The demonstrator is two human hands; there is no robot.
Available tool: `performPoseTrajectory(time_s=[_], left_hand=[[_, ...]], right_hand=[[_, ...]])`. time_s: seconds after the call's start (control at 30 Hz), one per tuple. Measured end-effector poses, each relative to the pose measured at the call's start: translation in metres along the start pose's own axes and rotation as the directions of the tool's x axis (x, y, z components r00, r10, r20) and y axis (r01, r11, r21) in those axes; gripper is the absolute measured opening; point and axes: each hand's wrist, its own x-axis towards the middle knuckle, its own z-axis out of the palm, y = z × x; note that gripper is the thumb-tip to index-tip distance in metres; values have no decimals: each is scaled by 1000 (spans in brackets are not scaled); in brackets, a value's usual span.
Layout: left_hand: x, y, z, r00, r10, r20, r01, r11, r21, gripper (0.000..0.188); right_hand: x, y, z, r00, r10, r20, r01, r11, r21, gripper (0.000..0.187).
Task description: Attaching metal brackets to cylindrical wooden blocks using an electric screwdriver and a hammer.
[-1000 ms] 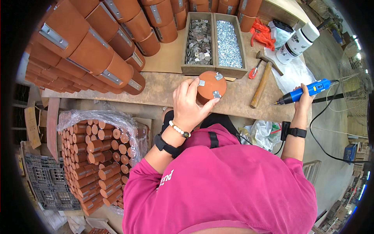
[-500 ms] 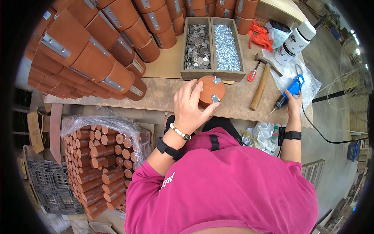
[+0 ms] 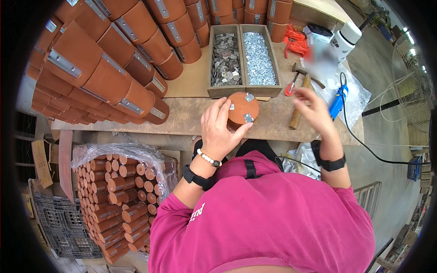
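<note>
My left hand [image 3: 217,119] curls around the side of an upright brown cylinder [image 3: 241,105] on the bench, fingers and thumb gripping it. Small metal plates [image 3: 248,118] lie spaced around the rim of its round top. My right hand [image 3: 314,111] is in the air over a hammer handle, holding nothing, with fingers loosely bent and slightly blurred. Part of the hammer [image 3: 295,119] is covered by that hand. A blue electric screwdriver [image 3: 337,102] with a black cord lies right of my right hand. Beyond my fingertips is a red-handled screwdriver [image 3: 289,89].
A wooden two-part box [image 3: 245,88] behind the cylinder holds dull metal plates [image 3: 226,57] and shiny small screws or similar pieces [image 3: 259,57]. Stacked brown cylinders [image 3: 86,63] crowd the left and back. A white bottle [image 3: 346,41] and red gloves [image 3: 296,41] stand back right.
My right hand has let go of the blue electric screwdriver and moved left over the hammer. The electric screwdriver now lies on the bench. My left hand stays on the cylinder.
</note>
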Motion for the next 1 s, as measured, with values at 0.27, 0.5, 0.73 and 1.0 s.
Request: performPoseTrajectory(time_s=[0.27, 0.5, 0.73, 1.0], left_hand=[[-1, 3, -5, 999, -34, 28, 35, 999, -8, 60], [-3, -1, -5, 1000, -26, 13, 26, 1000, -5, 59], [5, 5, -5, 998, 36, 56, -34, 999, -31, 60], [2, 8, -12, 986, 36, 161, -52, 994, 99, 53]], right_hand=[[20, -13, 77, 965, -262, 25, 263, 958, -119, 31], [37, -26, 89, 999, -37, -10, 37, 999, 11, 28], [48, -1, 90, 996, 57, 67, -80, 901, 426, 27], [43, -3, 96, 989, 122, 78, -141, 940, 312, 28]])
